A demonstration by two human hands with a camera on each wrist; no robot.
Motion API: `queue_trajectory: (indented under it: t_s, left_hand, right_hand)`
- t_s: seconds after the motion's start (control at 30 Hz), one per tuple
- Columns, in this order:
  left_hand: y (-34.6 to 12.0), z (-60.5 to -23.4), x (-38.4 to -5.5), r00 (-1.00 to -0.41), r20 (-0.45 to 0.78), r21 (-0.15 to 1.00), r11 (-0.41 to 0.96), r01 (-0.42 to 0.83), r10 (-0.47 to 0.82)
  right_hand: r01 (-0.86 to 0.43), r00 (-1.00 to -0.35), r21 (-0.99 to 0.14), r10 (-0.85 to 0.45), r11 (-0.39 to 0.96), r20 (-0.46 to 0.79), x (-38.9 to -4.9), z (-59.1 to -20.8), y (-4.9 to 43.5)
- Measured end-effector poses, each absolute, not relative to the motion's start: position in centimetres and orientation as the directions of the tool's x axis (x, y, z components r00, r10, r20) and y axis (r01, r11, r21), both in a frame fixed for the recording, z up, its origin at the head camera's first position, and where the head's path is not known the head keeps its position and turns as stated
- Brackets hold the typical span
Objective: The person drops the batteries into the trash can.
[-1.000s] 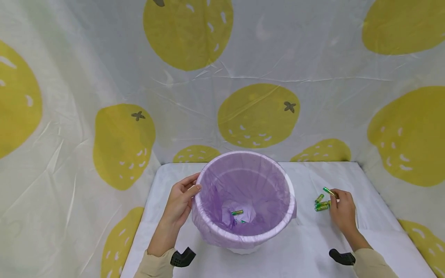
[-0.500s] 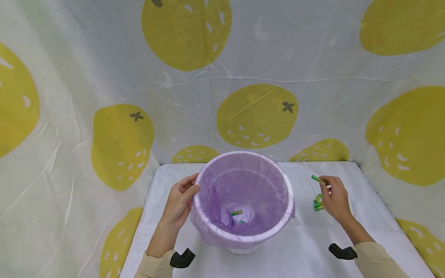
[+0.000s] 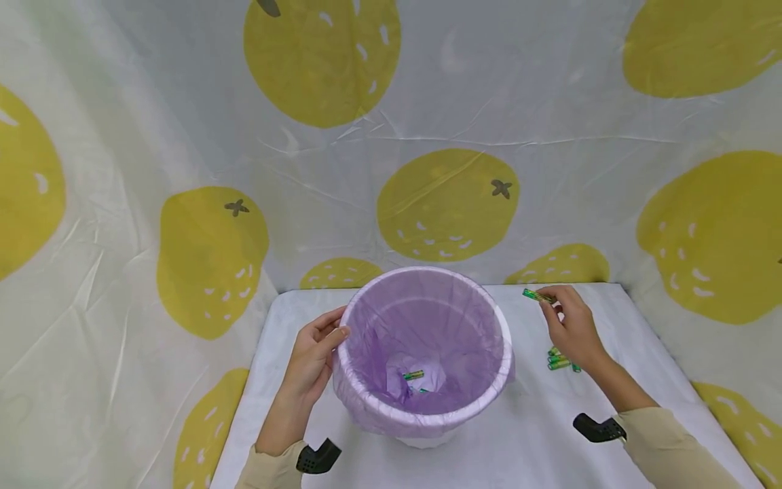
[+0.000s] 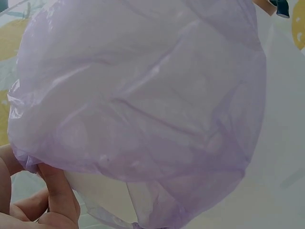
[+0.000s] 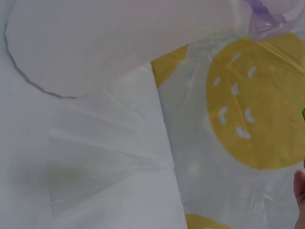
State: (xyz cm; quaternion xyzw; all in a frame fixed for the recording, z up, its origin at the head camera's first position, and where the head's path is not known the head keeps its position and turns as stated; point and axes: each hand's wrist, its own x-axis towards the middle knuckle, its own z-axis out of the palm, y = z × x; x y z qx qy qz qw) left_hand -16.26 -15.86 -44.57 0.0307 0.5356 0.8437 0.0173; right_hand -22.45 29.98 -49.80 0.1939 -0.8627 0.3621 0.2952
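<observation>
Left fingers [image 3: 333, 337] gripping, right fingers [image 3: 561, 293] pinching (aloft)

A round white bin [image 3: 427, 441], a translucent purple bag [image 3: 452, 326] folded over its rim [image 3: 427, 420], stands mouth up, gripped by the left hand [image 3: 311, 356]; small green-and-gold cylinders [image 3: 413, 375] lie inside it and clustered to its right, another cylinder [image 3: 535, 295] pinched in the right hand [image 3: 574, 324]
</observation>
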Motion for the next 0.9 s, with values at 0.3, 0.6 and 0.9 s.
queue_trajectory:
  t_s: [0.3,0.6,0.9]
  left_hand:
    - [-15.9,-44.5,-16.2,-0.997,0.042,0.908,-0.419,0.01,0.067]
    - [-15.9,-44.7,-16.1,-0.998,0.032,0.913,-0.407,0.004,0.061]
    - [-15.9,-44.6,-16.1,-0.998,0.021,0.916,-0.4,-0.003,0.056]
  right_hand:
    - [-0.652,-0.69,-0.428,-0.255,0.626,0.678,-23.1,-46.3,28.2]
    - [-0.734,-0.637,-0.395,-0.36,0.553,0.681,-23.7,-43.3,26.0]
    - [-0.788,-0.598,-0.401,-0.427,0.467,0.678,-24.2,-41.4,24.5]
